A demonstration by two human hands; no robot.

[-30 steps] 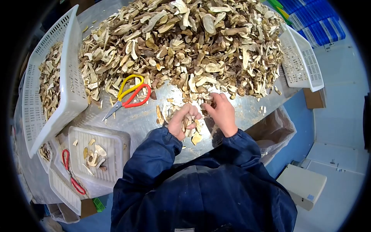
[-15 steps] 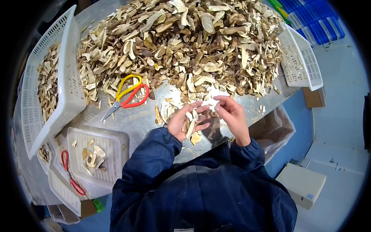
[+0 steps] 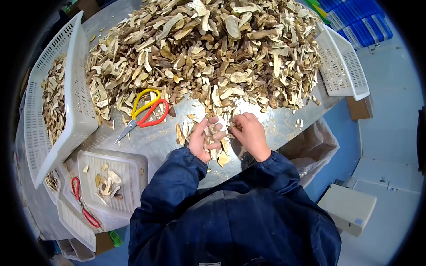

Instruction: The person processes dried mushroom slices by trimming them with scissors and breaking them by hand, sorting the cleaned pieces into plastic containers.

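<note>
A large heap of dried sliced mushrooms covers the back of the metal table. Just in front of it, my left hand is palm up with curled fingers, holding several mushroom pieces. Beside it, my right hand has thumb and fingertips pinched together near the left fingers; whatever is between them is too small to make out. Loose slices, one of them yellowish, lie around my left hand. Scissors with yellow and red handles rest left of my hands.
At the left a white basket holds slices; another white basket leans at the right. A clear plastic tray bears a few slices, with red-handled scissors beside it. A lined bin stands below the right table edge.
My right hand has moved away from my left and then back beside it, its fingers pinched. My left hand opened wider, then curled again around the pieces.
</note>
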